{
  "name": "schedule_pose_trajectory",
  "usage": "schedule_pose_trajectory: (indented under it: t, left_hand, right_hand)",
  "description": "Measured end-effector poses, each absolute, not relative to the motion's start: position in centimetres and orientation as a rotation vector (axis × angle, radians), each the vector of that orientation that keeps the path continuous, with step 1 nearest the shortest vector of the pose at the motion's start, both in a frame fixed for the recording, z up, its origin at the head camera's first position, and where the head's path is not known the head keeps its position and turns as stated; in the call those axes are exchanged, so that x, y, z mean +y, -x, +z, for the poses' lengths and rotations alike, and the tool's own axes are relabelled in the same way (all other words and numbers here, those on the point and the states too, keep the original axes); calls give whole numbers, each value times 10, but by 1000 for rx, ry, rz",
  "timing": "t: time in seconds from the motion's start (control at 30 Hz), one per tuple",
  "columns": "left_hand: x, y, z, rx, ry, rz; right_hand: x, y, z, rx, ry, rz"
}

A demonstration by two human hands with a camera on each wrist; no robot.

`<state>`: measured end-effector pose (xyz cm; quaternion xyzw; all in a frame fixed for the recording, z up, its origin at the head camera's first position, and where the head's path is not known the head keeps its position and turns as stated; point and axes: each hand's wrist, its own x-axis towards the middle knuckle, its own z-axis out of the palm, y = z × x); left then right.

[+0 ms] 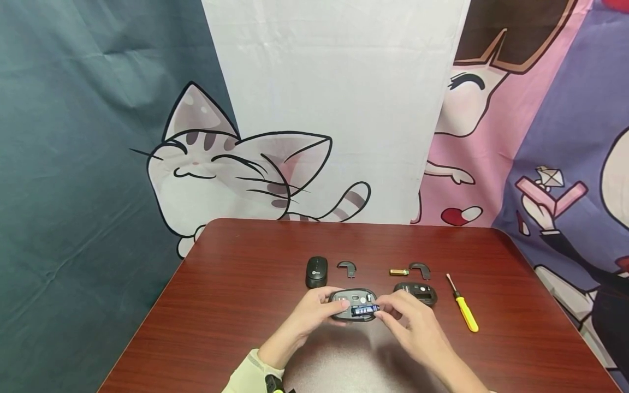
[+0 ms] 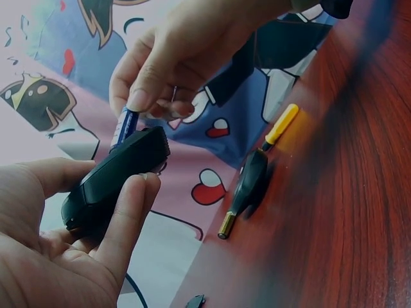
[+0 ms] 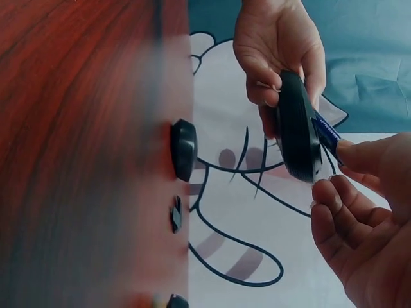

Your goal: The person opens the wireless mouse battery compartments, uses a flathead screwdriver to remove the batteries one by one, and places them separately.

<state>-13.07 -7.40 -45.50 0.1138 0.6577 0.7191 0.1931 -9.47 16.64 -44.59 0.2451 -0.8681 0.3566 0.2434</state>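
Two hands (image 1: 312,311) (image 1: 411,321), left gripping mouse (image 1: 348,297), right pinching battery (image 1: 363,310)

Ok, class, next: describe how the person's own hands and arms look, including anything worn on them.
The left hand and right hand wear no gloves. The left arm has a pale yellowish-green cloth sleeve, with a black device with a bright yellow-green part at it. A black item shows near the right wrist, too cut off to identify.
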Motion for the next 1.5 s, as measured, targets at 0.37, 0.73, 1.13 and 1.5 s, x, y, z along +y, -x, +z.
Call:
schedule_pose_trajectory:
  t: [0.37, 0.73, 1.13, 1.5]
  left_hand:
    - [-75, 132, -457, 1864, -308, 2026]
    - [-77, 132, -456, 1866, -313, 2022]
    - [-78, 132, -458, 1862, -295, 2035]
    - [-80, 134, -460, 1850, -298, 2049]
  right_hand:
    - [174, 100, -436, -2348, -609, 1017]
    - [181, 120, -438, -2321, -558, 1044]
    - [183, 157, -453, -2447, -428, 1006]
    - [180, 187, -471, -2514, -408, 970]
